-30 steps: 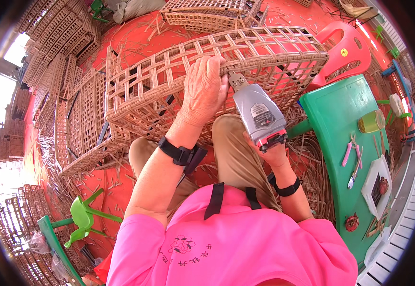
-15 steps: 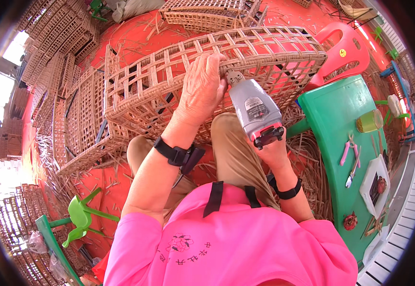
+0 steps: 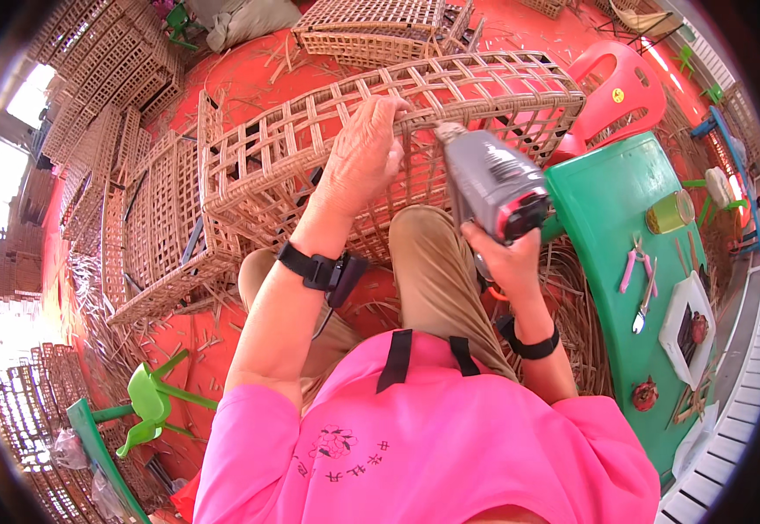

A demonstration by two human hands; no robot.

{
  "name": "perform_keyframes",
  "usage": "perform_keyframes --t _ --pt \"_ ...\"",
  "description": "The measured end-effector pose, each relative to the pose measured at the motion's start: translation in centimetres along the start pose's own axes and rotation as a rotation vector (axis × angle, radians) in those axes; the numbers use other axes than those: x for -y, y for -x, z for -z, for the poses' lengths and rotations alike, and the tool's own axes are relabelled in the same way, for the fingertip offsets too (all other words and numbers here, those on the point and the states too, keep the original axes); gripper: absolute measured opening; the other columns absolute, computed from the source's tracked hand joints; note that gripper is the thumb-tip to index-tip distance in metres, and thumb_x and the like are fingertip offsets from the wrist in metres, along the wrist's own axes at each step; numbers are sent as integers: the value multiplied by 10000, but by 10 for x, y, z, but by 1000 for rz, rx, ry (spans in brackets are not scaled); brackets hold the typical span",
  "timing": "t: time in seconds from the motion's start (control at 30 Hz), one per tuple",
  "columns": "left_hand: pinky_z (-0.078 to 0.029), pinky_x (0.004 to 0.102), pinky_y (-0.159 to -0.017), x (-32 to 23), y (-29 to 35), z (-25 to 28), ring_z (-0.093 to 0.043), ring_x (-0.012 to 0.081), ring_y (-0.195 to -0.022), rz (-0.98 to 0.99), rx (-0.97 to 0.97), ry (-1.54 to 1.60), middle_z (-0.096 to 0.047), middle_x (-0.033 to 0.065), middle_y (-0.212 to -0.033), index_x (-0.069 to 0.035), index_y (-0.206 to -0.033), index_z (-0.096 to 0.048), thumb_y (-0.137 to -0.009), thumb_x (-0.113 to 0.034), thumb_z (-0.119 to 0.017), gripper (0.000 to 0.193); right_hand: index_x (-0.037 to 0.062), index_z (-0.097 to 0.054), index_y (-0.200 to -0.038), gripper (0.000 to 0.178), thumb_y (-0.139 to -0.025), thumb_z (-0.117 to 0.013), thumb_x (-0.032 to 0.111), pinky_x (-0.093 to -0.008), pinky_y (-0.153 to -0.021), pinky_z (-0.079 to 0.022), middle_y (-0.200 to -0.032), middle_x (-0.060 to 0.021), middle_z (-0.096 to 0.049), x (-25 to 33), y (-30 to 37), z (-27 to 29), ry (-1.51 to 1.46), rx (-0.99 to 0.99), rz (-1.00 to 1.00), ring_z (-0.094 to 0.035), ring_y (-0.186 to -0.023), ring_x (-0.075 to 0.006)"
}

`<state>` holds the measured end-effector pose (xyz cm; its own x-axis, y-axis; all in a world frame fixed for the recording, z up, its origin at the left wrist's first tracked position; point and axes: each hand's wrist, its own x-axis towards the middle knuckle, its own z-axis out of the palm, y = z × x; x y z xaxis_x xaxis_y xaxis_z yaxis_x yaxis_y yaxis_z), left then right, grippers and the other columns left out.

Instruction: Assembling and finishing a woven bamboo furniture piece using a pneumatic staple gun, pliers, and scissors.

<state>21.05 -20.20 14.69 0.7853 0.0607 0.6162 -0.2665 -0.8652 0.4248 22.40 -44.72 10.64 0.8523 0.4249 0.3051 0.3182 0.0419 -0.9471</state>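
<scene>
The person's right hand (image 3: 511, 262) is closed around the grip of a grey and red handheld power tool (image 3: 493, 183), its thumb lying along the near side, just below the red rear end. The left hand (image 3: 364, 157) is bent over the near rim of a large brown woven lattice basket (image 3: 484, 106), fingers on top of the rim and thumb below, taking hold of it (some fingertips are hidden, so how tightly they press I cannot tell). The basket lies tilted across the scene beyond the person's knees, with its open weave facing up and toward the person. The tool's metal nose points far and left, close to the rim and just right of the left hand; it is blurred, and I cannot tell whether it touches the weave. To the right stands a green plastic table (image 3: 589, 183) bearing a clear jar with yellow-green contents (image 3: 670, 213), a pink-handled cutting tool (image 3: 629, 269), a white angular tray (image 3: 699, 367) and, nearer, a dark red round object (image 3: 645, 393). A red plastic chair (image 3: 642, 94) stands beyond the table, touching or nearly touching the basket's right end. Stacked brown woven panels (image 3: 100, 61) rise at the far left, and a bright green plastic stool (image 3: 147, 393) sits near left on the red floor (image 3: 188, 336).
</scene>
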Motion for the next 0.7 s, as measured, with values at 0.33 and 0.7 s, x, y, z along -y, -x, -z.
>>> perform_keyframes --t 0.33,0.7 --pt "-476 434 -831 -7 4 3 -577 351 -973 15 -106 29 -549 154 -1000 -45 -1124 -516 -785 27 -660 375 23 -263 -1484 778 -814 -657 64 -281 -691 -483 -988 -84 -588 46 -32 107 233 -338 -66 -572 -788 -113" --pt "-471 418 -842 -5 0 11 -584 327 -974 -95 -41 -172 -588 132 -981 -63 -1121 -539 -754 -18 -662 390 -60 -205 -1478 946 -745 -738 212 -432 -966 -453 -1343 -341 -483 -59 -69 199 991 -205 -595 -559 -1157 -435"
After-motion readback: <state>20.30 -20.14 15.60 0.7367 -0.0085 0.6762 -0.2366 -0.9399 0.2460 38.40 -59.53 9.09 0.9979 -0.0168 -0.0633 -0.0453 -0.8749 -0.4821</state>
